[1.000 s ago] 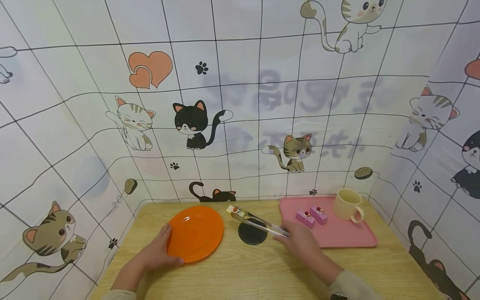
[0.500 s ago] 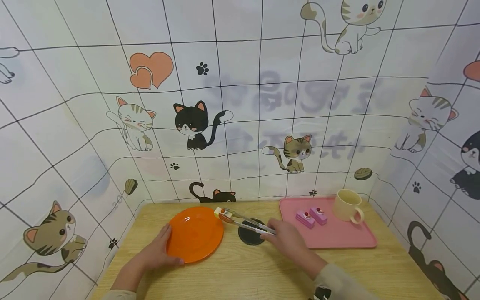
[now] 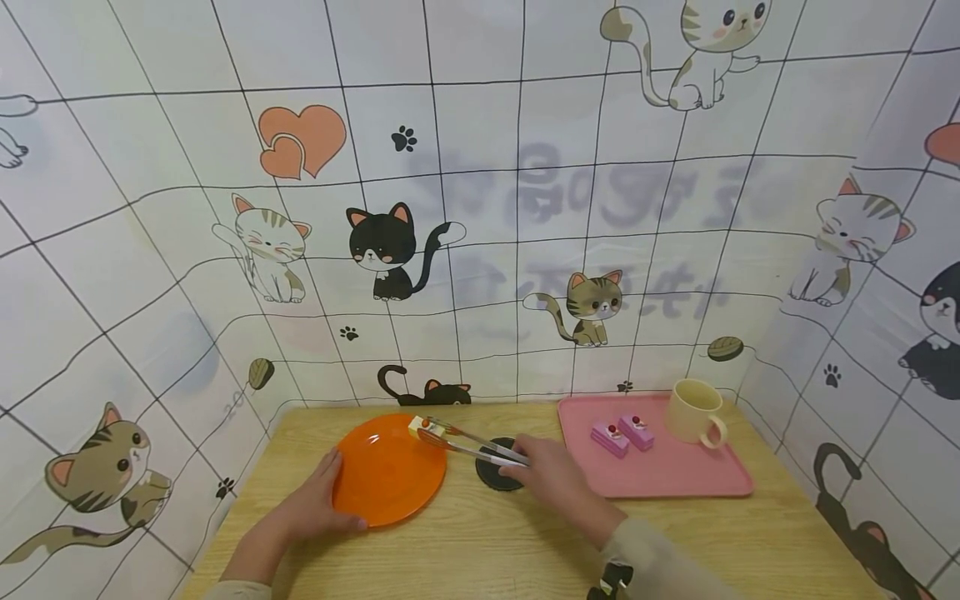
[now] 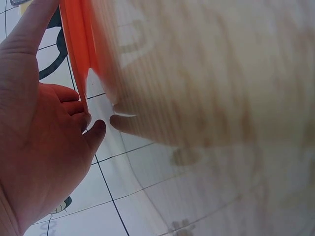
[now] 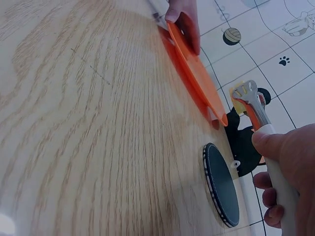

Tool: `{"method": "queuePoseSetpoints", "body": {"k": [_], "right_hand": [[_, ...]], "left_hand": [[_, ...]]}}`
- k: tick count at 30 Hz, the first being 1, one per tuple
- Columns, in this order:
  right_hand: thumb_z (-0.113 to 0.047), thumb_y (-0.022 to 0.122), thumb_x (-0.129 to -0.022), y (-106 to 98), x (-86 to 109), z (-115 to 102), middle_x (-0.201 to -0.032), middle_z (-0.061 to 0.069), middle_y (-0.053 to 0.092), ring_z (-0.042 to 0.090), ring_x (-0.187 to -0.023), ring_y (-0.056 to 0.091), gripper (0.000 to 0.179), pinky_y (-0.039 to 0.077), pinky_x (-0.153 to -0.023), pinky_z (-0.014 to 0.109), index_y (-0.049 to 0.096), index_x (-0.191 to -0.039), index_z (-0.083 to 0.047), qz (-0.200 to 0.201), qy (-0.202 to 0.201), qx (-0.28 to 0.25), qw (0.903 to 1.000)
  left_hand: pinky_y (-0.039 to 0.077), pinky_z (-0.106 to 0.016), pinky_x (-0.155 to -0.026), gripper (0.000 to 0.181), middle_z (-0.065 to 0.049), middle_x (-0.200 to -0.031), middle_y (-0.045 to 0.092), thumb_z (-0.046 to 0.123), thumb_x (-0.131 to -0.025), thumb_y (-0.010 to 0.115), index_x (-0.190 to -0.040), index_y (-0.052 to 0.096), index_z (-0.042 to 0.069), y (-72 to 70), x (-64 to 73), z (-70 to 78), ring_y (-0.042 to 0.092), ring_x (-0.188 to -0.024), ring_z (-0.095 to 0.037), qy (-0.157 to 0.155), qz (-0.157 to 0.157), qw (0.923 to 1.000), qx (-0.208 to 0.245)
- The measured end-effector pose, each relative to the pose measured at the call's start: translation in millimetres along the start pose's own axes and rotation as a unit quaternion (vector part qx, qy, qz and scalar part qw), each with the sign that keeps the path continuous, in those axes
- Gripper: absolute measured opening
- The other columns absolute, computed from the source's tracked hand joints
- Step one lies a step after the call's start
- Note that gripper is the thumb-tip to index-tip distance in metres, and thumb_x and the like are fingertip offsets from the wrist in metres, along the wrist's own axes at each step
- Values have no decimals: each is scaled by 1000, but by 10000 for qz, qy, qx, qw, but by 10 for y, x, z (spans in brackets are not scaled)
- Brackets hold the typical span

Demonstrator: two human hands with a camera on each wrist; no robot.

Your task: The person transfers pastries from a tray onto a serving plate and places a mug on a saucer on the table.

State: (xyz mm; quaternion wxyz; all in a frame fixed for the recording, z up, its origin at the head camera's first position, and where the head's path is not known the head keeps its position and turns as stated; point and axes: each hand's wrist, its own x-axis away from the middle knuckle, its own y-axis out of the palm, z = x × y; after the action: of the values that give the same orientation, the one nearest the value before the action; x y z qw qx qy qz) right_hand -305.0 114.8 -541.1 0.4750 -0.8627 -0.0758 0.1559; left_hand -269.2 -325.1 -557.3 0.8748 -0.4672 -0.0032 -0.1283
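Note:
My left hand holds the left rim of an orange plate, which lies at the left of the table. My right hand grips white-handled metal tongs. Between the tong tips is a small yellow-and-white toy cake piece with a red-orange topping. In the head view it overlaps the back right part of the plate. From the right wrist, the cake piece shows beyond the plate's edge, partly hidden by the tong tip.
A round black coaster lies under the line of the tongs. On the right, a pink tray bears two pink cake pieces and a cream mug. A cat-patterned wall covering rises behind the table.
My right hand has moved left with the tongs, taking the cake piece from above the coaster's left side to over the plate. The left hand and plate have stayed put.

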Motion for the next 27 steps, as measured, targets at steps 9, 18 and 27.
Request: {"method": "queuePoseSetpoints", "body": {"k": [9,18,27], "right_hand": [[-45,90,-92,107,-90,-84,-70,-14,55,8,-61,47,32,38,-53,27,64,-91,-26,-65,-177,96,9998],[-44,87,-96,198,-182,-172,-78,-13,60,10,-65,51,27,43,-57,28,68,-95,-24,-199,-194,-42,9996],[-43,87,-97,278,-252,-239,-77,-12,59,12,-64,51,27,42,-57,30,68,-95,-23,-276,-264,-7,9993]], "left_hand": [[24,-73,-128,145,-36,-179,7,55,-75,101,-170,15,-14,12,27,-13,14,-163,-59,4,76,10000,-39],[25,-72,-128,146,-35,-179,8,55,-75,101,-170,15,-13,21,28,-16,14,-164,-57,-12,68,10000,-42],[24,-71,-128,144,-36,-179,8,55,-75,100,-169,16,-14,17,22,2,16,-163,-58,67,115,9999,-92]]}}
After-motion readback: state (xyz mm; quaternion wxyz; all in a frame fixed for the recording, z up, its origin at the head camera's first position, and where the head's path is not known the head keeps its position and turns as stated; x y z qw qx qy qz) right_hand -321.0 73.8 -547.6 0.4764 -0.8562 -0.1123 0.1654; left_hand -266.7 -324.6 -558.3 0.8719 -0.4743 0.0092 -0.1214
